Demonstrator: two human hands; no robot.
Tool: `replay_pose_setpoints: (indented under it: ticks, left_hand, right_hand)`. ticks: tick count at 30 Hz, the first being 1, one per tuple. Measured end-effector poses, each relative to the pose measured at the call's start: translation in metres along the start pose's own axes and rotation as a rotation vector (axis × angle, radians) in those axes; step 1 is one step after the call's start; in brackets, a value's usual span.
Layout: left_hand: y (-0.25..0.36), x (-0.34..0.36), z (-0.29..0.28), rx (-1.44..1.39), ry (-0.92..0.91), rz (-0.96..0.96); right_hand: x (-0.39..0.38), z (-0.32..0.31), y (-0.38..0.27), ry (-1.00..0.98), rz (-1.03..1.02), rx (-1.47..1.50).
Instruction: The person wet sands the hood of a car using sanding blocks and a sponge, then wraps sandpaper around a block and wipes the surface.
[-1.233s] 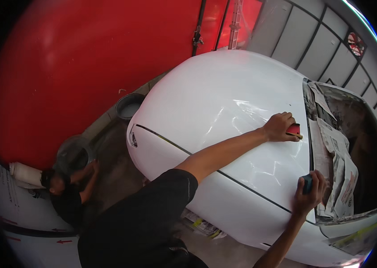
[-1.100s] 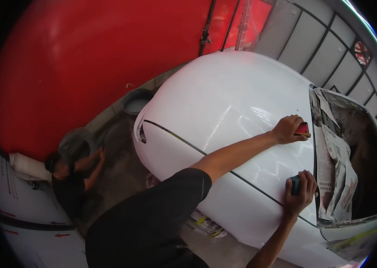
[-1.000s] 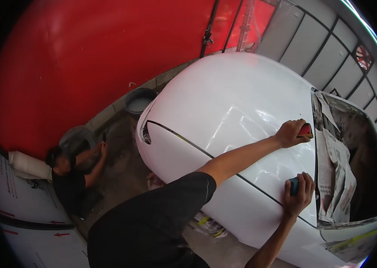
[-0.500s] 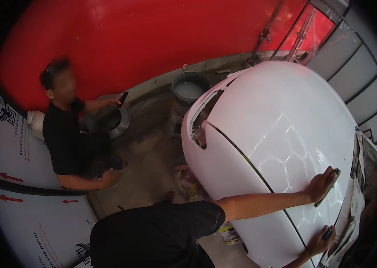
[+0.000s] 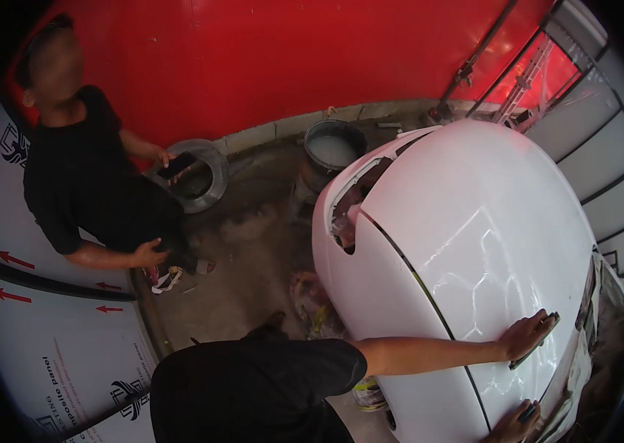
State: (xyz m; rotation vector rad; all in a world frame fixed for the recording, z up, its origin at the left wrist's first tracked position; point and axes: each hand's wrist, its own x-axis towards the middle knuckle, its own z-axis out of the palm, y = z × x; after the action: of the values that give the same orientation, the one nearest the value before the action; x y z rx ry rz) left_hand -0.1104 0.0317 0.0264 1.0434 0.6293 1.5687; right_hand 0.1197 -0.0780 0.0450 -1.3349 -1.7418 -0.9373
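The white car hood [image 5: 467,192] fills the right half, glossy with light streaks. Against its surface near the windshield end, my left hand [image 5: 522,338] presses a thin flat sanding block [image 5: 536,348], its arm stretched out across the fender [image 5: 371,295]. Lower down, by the hood's edge, my right hand [image 5: 510,428] is closed around a small dark-blue block [image 5: 527,413]; its lower part runs out of the picture. Crumpled masking paper [image 5: 567,391] lies along the windshield edge beside both hands.
A co-worker [image 5: 90,177] in black stands at left, holding a phone [image 5: 177,165]. Behind are a grey basin [image 5: 221,177] and a dark bucket [image 5: 316,159] of cloudy liquid. The car's headlight opening [image 5: 347,214] is bare. A red wall [image 5: 253,59] closes the far side.
The co-worker has risen from a low crouch to standing, phone still in hand. My view has shifted a little, and both my hands sit slightly lower in it, still on the car.
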Motion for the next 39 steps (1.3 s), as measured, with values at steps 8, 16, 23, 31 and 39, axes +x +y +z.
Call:
replay_pose_setpoints:
  ticks: [8,16,23,31,39]
  left_hand:
    - [-0.005,0.006,-0.01,0.038,0.044,0.058]
    - [-0.002,0.009,-0.007,0.037,0.044,0.122]
    - [-0.022,0.016,-0.009,0.0,0.013,0.113]
    - [-0.016,0.018,-0.026,0.052,-0.023,0.115]
    - [-0.002,0.008,-0.012,0.107,-0.079,0.141]
  right_hand:
    - [-0.009,0.004,0.008,-0.029,0.034,0.031]
    - [-0.018,0.0,0.016,-0.196,0.257,0.03]
    - [-0.011,-0.01,0.001,-0.116,0.242,0.128]
    - [-0.008,-0.004,-0.006,-0.085,0.278,0.144]
    - [-0.01,-0.01,-0.003,-0.049,0.311,0.11]
